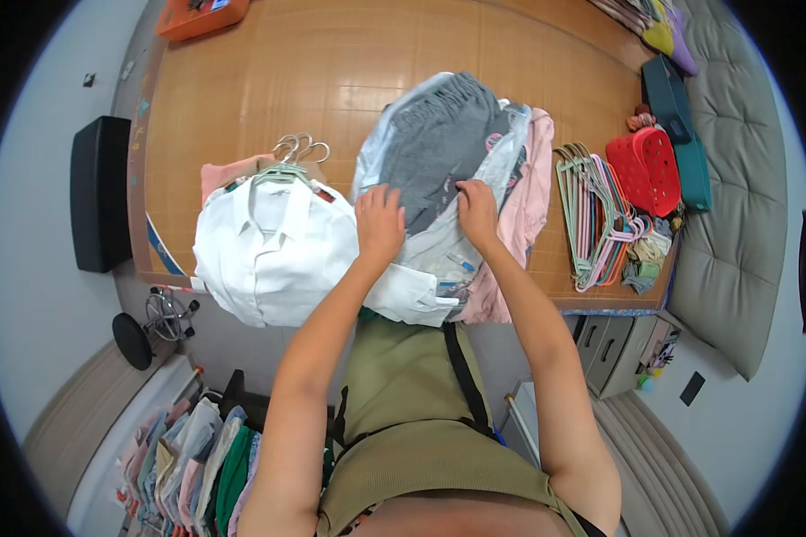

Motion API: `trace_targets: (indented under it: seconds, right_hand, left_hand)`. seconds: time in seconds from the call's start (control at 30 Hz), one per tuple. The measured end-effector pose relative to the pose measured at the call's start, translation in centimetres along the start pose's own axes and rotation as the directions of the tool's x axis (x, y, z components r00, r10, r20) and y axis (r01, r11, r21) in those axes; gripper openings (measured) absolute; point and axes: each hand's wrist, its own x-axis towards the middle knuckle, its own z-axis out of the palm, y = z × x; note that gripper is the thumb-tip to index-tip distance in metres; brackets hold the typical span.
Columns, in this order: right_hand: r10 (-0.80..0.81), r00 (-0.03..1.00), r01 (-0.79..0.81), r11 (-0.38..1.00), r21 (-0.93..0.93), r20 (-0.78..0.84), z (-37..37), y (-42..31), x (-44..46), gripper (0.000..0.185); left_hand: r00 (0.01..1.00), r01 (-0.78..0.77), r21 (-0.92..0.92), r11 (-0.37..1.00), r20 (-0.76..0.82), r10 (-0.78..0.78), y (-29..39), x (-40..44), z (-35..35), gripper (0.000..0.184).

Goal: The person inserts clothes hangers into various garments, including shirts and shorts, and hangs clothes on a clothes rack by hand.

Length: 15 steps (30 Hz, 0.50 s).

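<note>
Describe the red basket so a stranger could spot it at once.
On the wide brown surface, go right toward the grey padded cushion. The basket sits between the heaped hangers and the teal bin. Its bright red, hole-dotted side sets it apart from both.

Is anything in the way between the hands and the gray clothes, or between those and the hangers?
Nothing visible blocks the left hand or right hand; both are at the pile. Between the gray clothes and the hangers lie pink clothes.

Olive-green ribbed top, dark straps
</note>
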Motion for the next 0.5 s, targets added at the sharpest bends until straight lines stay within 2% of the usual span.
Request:
trace_targets:
  seconds: [0.07, 0.1, 0.2, 0.3, 0.4, 0.5]
  right_hand:
    - [-0.082, 0.996, 0.083, 0.995, -0.048, 0.03, 0.3, -1.0, -1.1, 0.024]
    - [-0.123, 0.992, 0.126, 0.988, -0.086, 0.036, -3.6, 4.1, -1.5, 0.025]
    - [-0.257, 0.966, 0.258, 0.958, -0.126, 0.021, -4.9, 4.9, -2.7, 0.027]
    - [-0.264, 0.955, 0.286, 0.943, -0.173, 0.137, -6.2, 6.1, -3.2, 0.023]
    - [-0.224, 0.959, 0.249, 0.958, -0.14, 0.171, -7.3, 7.5, -3.6, 0.015]
    - [-0.184, 0.971, 0.199, 0.976, -0.088, 0.15, -8.6, 8.8, -4.3, 0.014]
  left_hand:
    - [0.995, -0.091, 0.033, 0.995, 0.034, 0.09, -0.1, -0.7, -0.1, 0.054]
    - [0.995, -0.079, -0.034, 0.996, 0.051, 0.081, 5.6, 0.0, 3.8, 0.053]
    - [0.986, 0.003, -0.128, 0.992, 0.167, 0.019, 8.8, -0.4, 5.4, 0.052]
    - [0.958, 0.106, -0.06, 0.993, 0.272, -0.085, 11.6, -0.2, 6.2, 0.046]
    - [0.968, 0.064, 0.031, 0.997, 0.242, -0.07, 13.2, -0.7, 6.5, 0.033]
    - [0.994, -0.107, 0.099, 0.989, 0.022, 0.106, 14.1, -2.1, 6.8, 0.02]
